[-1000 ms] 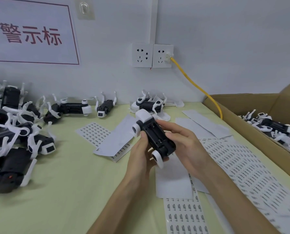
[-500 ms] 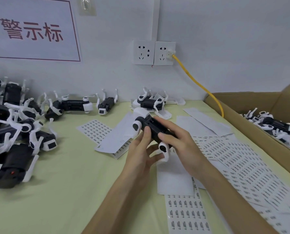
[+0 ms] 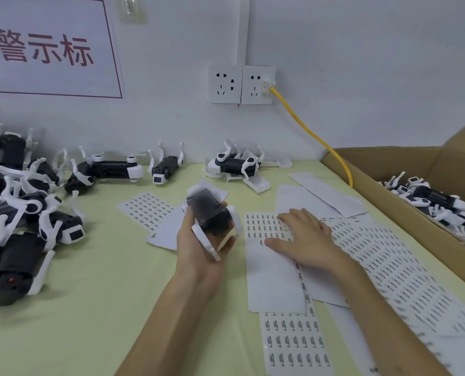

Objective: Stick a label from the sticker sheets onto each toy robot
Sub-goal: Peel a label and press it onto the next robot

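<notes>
Item: toy robot (image 3: 209, 213), black body with white legs, centre of frame, gripped in the left hand (image 3: 196, 256) with the fingers curled round its body. Right hand (image 3: 304, 237), right of centre, lies flat on the sticker sheet (image 3: 261, 226), fingers straight and slightly apart. Handling note: probably a label pick next, so pin the sheet, lift one label by its corner, and hold the robot steady.

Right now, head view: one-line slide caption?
Left hand holds a toy robot while right hand rests on a sticker sheet.
</notes>
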Motion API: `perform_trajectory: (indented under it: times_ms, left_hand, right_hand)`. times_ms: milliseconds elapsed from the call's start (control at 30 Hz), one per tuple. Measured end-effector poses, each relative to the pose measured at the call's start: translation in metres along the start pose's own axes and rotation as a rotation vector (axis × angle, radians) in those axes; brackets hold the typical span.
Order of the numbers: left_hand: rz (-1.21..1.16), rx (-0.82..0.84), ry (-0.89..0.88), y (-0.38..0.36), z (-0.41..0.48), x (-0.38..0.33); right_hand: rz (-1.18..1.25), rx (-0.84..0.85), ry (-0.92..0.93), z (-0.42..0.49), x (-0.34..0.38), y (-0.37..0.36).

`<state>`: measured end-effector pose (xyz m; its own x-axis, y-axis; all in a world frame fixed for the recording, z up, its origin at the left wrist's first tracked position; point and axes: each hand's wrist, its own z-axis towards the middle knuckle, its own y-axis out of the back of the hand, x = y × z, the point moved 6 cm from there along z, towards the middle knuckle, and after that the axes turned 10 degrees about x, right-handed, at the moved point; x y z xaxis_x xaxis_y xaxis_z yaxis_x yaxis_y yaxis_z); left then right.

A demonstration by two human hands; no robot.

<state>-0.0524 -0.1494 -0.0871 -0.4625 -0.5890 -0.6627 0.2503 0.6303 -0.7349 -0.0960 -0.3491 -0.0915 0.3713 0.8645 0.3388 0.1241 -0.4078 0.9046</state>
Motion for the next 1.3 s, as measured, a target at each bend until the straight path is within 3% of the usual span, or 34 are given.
perform_trajectory:
  times_ms: [467, 700, 867, 1133, 1300]
  left_hand:
    - [-0.033, 0.110, 0.099, -0.004, -0.001, 0.003]
    - [0.021, 0.005, 0.089, 0.000, -0.002, 0.001]
    - [0.002, 0.050, 0.074, -0.001, 0.002, 0.002]
    - [0.094, 0.217, 0.174, -0.009, -0.003, 0.011]
    - [0.208, 0.251, 0.154, -0.015, -0.006, 0.010]
  right_hand:
    - [0.108, -0.185, 0.181, 0.000, 0.016, 0.001]
    - [0.039, -0.059, 0.216, -0.004, 0.016, -0.004]
    - [0.099, -0.205, 0.271, -0.006, 0.022, 0.004]
    - [0.421, -0.320, 0.367, -0.015, 0.027, 0.017]
    - [0.481, -0.347, 0.376, -0.018, 0.028, 0.022]
